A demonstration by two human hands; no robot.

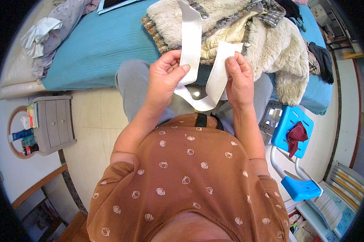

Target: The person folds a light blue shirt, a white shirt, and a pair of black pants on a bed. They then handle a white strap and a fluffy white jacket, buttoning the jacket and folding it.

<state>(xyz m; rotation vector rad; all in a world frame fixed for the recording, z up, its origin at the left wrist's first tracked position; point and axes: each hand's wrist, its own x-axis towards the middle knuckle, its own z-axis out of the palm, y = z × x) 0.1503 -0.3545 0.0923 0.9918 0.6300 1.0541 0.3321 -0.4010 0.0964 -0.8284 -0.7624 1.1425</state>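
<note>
A long white fabric band (pixel 191 36) hangs between my two hands in a loose loop above my knees. My left hand (pixel 167 74) pinches it between thumb and fingers, and its upper end stretches away over the bed. Near the other end, my right hand (pixel 240 78) grips the band between thumb and fingers. Just beyond both hands a cream fur coat (pixel 275 45) lies spread on the bed, its pale yellow quilted lining (pixel 221 39) showing. Tweed-like trim (pixel 156 37) runs along the coat's edges, and one sleeve droops over the bedside.
The blue bedspread (pixel 109 45) covers the bed ahead. On the right stands a blue plastic chair (pixel 291 127) with a dark red cloth (pixel 297 134) on it. A small grey drawer cabinet (pixel 56 122) is at the left. Dark clothing (pixel 321 60) lies at the bed's right edge.
</note>
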